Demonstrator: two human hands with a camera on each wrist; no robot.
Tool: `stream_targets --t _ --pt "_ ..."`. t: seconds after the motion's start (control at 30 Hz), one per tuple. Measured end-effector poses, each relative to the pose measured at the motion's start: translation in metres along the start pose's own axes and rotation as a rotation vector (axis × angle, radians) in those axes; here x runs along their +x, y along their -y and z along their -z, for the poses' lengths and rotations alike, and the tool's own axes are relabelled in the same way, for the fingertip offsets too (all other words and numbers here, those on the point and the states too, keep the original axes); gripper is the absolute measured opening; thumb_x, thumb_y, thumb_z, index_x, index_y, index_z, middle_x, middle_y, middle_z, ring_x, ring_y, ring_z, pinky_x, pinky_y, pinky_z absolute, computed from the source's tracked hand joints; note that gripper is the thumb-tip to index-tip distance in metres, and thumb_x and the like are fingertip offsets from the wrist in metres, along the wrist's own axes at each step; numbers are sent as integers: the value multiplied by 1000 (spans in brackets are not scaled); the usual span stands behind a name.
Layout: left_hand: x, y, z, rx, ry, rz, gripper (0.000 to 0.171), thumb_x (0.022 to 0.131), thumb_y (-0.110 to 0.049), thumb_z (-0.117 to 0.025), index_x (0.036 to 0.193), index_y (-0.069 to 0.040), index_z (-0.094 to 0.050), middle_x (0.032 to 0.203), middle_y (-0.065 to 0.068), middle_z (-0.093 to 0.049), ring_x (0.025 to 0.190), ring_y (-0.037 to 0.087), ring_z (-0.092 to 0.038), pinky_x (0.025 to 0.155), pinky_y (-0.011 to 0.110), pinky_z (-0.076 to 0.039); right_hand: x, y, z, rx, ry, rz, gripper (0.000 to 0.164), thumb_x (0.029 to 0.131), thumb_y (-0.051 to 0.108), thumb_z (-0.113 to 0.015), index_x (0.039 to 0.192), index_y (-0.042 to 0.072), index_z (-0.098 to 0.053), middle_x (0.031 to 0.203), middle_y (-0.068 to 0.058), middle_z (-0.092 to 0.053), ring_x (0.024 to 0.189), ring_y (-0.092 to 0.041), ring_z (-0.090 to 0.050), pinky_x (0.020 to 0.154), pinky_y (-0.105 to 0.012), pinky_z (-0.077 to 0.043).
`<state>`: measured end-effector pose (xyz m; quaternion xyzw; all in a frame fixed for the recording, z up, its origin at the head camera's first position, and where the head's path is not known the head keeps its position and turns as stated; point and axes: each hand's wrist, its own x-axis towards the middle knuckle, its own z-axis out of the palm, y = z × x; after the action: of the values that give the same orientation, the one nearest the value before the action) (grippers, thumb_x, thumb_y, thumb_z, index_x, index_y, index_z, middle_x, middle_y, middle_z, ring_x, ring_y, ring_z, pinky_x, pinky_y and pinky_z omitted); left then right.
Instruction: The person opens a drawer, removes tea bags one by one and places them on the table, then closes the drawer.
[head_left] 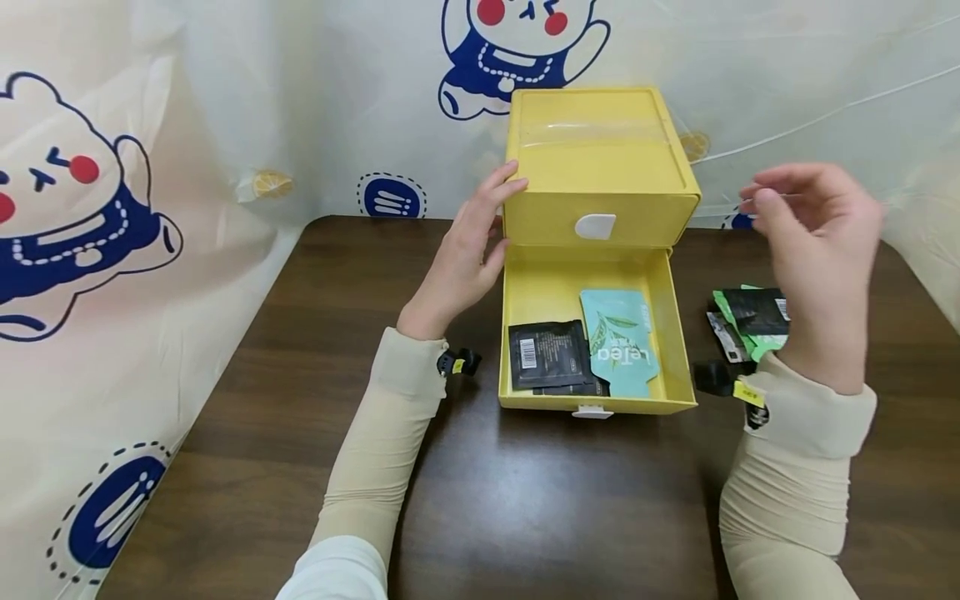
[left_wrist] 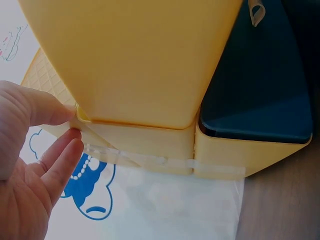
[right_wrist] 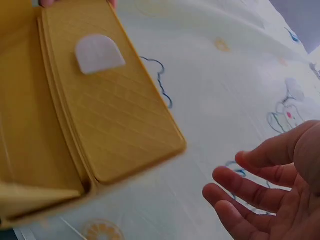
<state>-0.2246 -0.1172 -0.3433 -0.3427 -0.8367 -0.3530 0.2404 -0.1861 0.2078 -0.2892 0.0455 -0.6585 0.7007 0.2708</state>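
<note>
A yellow two-tier drawer box (head_left: 603, 142) stands at the back of the table, its lower drawer (head_left: 555, 292) pulled out. In that drawer lie black sachets (head_left: 551, 354) on the left and a light blue tea sachet (head_left: 618, 337) on the right. My left hand (head_left: 465, 242) touches the left side of the box, fingers mostly straight at its upper edge. To the right of the box, my right hand (head_left: 821, 242) is raised in the air with its fingers loosely bent. Nothing shows between those fingers in the right wrist view, where the hand (right_wrist: 270, 185) is apart from the box.
A small pile of green and black sachets (head_left: 757, 321) lies on the dark wooden table (head_left: 480, 500), partly behind my right wrist. A white printed sheet (head_left: 247, 108) hangs behind and to the left. A white tab (head_left: 595, 226) is on the upper drawer front.
</note>
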Motion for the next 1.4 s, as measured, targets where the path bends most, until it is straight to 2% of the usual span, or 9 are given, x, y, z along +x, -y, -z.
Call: stream_targets --t 0.17,0.23,0.37,0.6,0.73,0.87,1.03,1.17,1.4 --pt "0 0 -3 2 -3 -17 63 91 12 -55 147 -10 -38 163 8 -29 132 23 -43 100 35 -48 -1 1 -24 -245 140 83 11 93 6 -64 99 3 -74 86 8 -71 79 -10 -65 69 -21 -47" --pt "0 0 -2 6 -9 -26 63 91 12 -55 147 -9 -37 163 8 -29 130 23 -44 99 35 -47 -3 2 -33 -330 193 108 12 95 9 -64 100 5 -74 86 13 -69 81 -7 -64 69 -16 -48" --pt "1 0 -2 6 -14 -31 63 90 13 -55 147 -9 -38 162 9 -29 129 23 -45 98 36 -48 -6 2 -48 -431 334 124 15 97 12 -62 101 2 -71 85 15 -65 82 -6 -61 70 -11 -50" --pt "2 -1 -3 -4 7 -13 64 91 13 -55 147 -9 -37 163 8 -28 131 23 -43 99 34 -49 -10 -1 -60 -606 627 95 19 98 17 -61 106 3 -71 94 -10 -70 83 -10 -60 72 -7 -47" --pt "2 -2 -3 -2 13 1 65 90 13 -56 148 -11 -36 164 6 -27 130 24 -43 100 31 -50 -9 -4 -63 -705 820 116 20 98 15 -61 110 2 -72 100 -15 -72 89 -21 -64 78 -23 -54" --pt "2 -2 -3 -2 12 9 66 90 13 -56 148 -11 -37 164 5 -27 129 24 -43 100 31 -50 -8 -10 -68 -811 1023 134 23 99 15 -61 114 1 -71 106 -14 -74 89 -24 -65 80 -42 -54" --pt "2 -2 -3 1 15 15 66 90 13 -56 148 -11 -37 164 5 -27 130 24 -43 100 31 -50 -9 -18 -73 -937 1217 70 27 98 16 -60 118 -1 -69 114 -16 -72 96 -26 -66 86 -47 -54" --pt "2 -1 -2 10 11 13 66 90 13 -56 148 -11 -37 164 5 -27 128 25 -44 99 31 -50 -9 -22 -76 -1023 1303 8 30 99 15 -58 123 -2 -66 120 -18 -69 104 -29 -65 92 -50 -52" --pt "0 0 0 10 7 20 65 90 13 -56 148 -11 -37 164 6 -27 131 25 -43 99 31 -50 -10 -25 -78 -1053 1351 -6 31 98 9 -57 126 -5 -63 125 -22 -64 112 -34 -60 96 -53 -50"
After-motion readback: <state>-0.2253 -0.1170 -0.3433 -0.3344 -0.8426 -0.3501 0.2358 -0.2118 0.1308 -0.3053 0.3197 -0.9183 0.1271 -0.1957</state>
